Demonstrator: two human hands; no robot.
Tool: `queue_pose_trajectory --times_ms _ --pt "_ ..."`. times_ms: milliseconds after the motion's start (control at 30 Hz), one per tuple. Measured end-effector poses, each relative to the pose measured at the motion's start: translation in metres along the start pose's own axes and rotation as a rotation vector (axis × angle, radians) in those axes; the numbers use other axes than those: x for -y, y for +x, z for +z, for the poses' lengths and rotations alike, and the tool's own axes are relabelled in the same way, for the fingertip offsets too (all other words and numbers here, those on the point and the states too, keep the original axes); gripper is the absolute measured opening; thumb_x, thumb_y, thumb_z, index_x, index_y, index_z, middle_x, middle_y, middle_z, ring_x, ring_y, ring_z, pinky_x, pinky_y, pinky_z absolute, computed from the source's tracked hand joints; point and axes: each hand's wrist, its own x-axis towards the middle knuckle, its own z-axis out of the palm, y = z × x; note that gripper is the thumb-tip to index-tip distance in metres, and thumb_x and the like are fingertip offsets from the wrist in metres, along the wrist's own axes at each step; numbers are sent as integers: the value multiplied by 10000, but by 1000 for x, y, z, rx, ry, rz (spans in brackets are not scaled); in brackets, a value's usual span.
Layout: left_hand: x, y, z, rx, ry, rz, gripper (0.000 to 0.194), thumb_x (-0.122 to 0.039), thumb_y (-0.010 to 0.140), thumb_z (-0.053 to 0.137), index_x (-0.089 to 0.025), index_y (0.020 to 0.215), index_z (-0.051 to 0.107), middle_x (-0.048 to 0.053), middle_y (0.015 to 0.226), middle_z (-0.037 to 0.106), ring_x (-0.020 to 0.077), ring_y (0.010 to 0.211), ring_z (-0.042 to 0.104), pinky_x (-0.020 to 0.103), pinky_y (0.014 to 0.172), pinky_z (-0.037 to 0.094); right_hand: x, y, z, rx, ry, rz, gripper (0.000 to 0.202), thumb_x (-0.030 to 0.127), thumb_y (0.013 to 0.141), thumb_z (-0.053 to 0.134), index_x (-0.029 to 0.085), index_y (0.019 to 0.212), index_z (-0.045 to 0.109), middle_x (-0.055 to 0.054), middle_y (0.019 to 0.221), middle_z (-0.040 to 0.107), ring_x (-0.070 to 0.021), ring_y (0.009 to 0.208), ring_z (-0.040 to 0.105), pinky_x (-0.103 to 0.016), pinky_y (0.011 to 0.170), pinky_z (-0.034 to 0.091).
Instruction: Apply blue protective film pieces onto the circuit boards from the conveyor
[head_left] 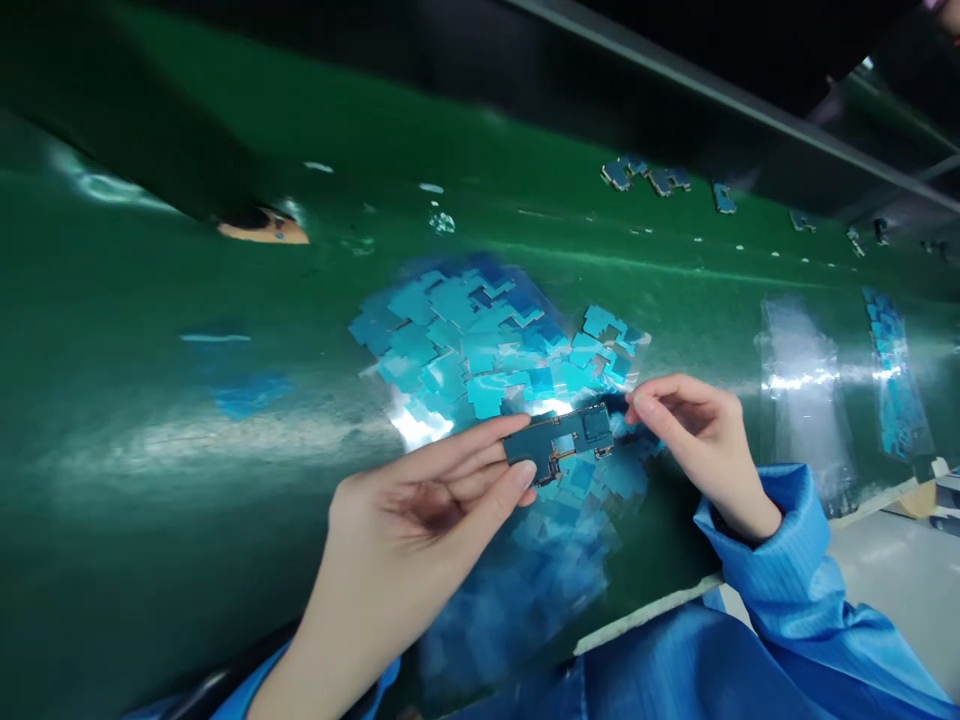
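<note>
"Pinching a circuit board (pixel 538 445), I see. With which of your hands?"

"My left hand (pixel 427 505). My thumb presses one side near the edge and my fingers lie behind it, so I have the board by its left end. It is up off the counter (pixel 150 270), with the cut-out near its middle plain to see."

"And the other one?"

"My right hand (pixel 709 445) is just beside the board's right end. Its thumb and forefinger are pressed together at the tips. Something small and dark is right there, but I can't tell whether I'm pinching it."

"What is under the board?"

"A wide heap of blue pieces (pixel 450 340), thin and flat, overlapping one another, many with notched edges. It spreads beyond the board and toward me as well."

"Anything farther out?"

"To my right, a clear plastic strip (pixel 802 390) catches the light, and past it lies a narrow blue strip (pixel 896 390). Along the far side sits a row of small boards (pixel 669 180), the most distant ones blurred. On my far left, a tan scrap (pixel 266 230) sits at the foot of a dark post (pixel 172 120)."
</note>
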Motion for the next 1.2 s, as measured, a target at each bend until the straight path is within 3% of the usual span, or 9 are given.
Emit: queue_pose_trajectory --times_ms 233,367,500,700,800,900,1000,1100,1200 --pt "14 7 4 85 -124 -4 344 -275 612 803 -191 943 759 -10 617 748 156 545 716 175 552 582 -8 -7 11 184 212 178 186 355 742 749 177 773 702 1 643 714 -115 604 672 -224 597 527" --pt "18 16 4 167 -242 -31 613 -381 624 802 -113 1157 661 42 727 763 214 668 734 280 665 613 -6 7 6 267 170 226 329 462 715 744 139 718 683 -17 613 695 -100 569 632 -237 622 519" --pt "13 19 1 152 -377 -30 829 -461 702 739 -98 1374 418 116 883 772 270 832 739 336 721 600 6 57 -4 240 90 161 361 468 750 716 113 710 664 -19 653 673 -81 585 601 -226 646 514" --pt "6 24 -5 120 -383 17 541 -402 707 734 -113 1133 566 98 763 767 228 713 739 293 665 570 20 169 3 76 -85 67 269 333 924 556 136 1102 597 -74 1079 637 -166 905 639 -360 792 548" --pt "3 27 -11 76 -387 62 426 -347 720 715 -108 1054 603 87 748 761 199 689 725 269 656 555 15 185 0 13 -204 24 313 330 923 558 156 1183 562 -89 1176 598 -195 985 621 -396 831 540" --pt "-1 28 -15 27 -417 118 332 -307 723 697 -115 984 630 53 689 742 173 632 701 252 624 538 3 157 -10 5 -314 -60 277 327 921 559 142 1125 592 -79 1102 632 -183 939 636 -388 821 543" --pt "-3 29 -16 -9 -458 153 282 -286 716 687 -122 941 643 32 641 724 158 586 673 249 595 522 -4 100 -10 62 -408 -195 221 318 898 574 143 995 666 -91 1003 692 -200 942 653 -407 909 513" --pt "-1 31 -15 -23 -474 157 259 -276 715 680 -120 919 645 27 616 714 152 566 657 253 588 516 -5 42 5 182 -456 -321 249 313 837 641 191 1051 678 -93 1166 673 -228 1130 605 -419 1042 435" --pt "1 33 -14 -37 -460 167 237 -262 707 673 -123 898 648 24 609 708 152 556 651 259 582 511 -12 9 25 289 -530 -475 405 361 842 641 209 1215 601 -119 1370 545 -236 1307 475 -431 1111 373"
